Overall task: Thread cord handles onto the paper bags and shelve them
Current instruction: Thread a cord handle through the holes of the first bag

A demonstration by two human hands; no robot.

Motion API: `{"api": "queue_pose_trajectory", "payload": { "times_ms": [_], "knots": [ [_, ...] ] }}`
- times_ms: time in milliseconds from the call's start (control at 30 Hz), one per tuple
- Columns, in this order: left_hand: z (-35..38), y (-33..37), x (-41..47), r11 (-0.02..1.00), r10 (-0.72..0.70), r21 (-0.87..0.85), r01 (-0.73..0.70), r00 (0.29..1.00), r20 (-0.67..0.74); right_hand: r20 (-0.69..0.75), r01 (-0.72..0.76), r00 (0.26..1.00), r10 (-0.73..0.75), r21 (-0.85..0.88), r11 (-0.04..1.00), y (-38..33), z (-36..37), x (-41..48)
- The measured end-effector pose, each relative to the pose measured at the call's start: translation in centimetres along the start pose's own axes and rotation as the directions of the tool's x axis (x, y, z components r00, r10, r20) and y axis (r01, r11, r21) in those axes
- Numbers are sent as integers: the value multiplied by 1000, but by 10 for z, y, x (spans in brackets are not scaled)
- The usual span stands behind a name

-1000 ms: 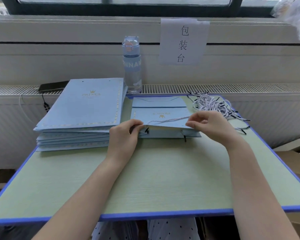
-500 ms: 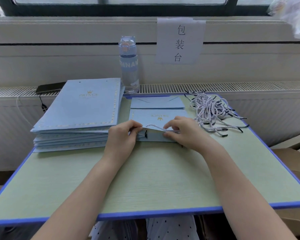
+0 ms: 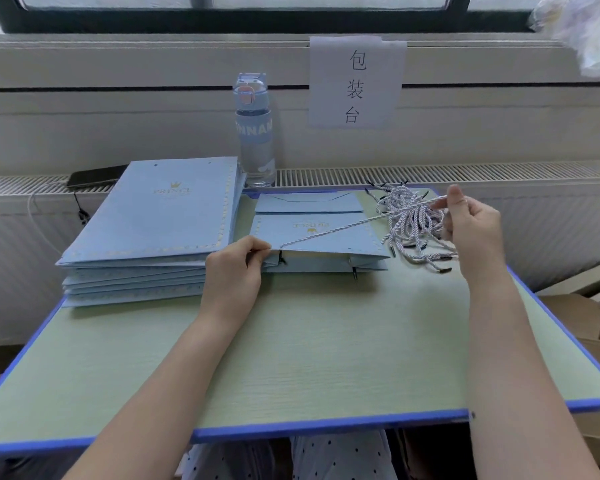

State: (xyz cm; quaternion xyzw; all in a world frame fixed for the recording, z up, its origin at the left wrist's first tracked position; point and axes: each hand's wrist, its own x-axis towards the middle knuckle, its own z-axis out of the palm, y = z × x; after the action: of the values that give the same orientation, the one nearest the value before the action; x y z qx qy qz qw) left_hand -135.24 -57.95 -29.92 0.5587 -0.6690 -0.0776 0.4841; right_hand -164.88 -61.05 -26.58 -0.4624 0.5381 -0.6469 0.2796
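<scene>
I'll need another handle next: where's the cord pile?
Head view: the cord pile lies at the far right of the table, right of the bag, partly behind the right hand.

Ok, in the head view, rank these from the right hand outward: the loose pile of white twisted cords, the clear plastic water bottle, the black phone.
1. Loose pile of white twisted cords: right beside the right hand, on the right.
2. Clear plastic water bottle: upright at the back, near the centre.
3. Black phone: lying flat, far back left.

water bottle (image 3: 255, 133) — phone (image 3: 96, 175) — paper sign (image 3: 355, 81)
</scene>
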Motion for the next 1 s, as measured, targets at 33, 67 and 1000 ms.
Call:
{"api": "queue_pose_trajectory", "payload": {
  "times_ms": [33,67,1000],
  "knots": [
    [0,0,0,1000,4,2,-4,1000,5,-1,-26,1000,26,-5,1000,3,-1,2],
    [1,0,0,1000,4,3,-5,1000,10,-3,-39,999,39,-29,999,6,0,2],
    [54,-2,32,877,2,366,-312,762,647,362,148,932,21,-433,889,19,64,-30]
  ]
}}
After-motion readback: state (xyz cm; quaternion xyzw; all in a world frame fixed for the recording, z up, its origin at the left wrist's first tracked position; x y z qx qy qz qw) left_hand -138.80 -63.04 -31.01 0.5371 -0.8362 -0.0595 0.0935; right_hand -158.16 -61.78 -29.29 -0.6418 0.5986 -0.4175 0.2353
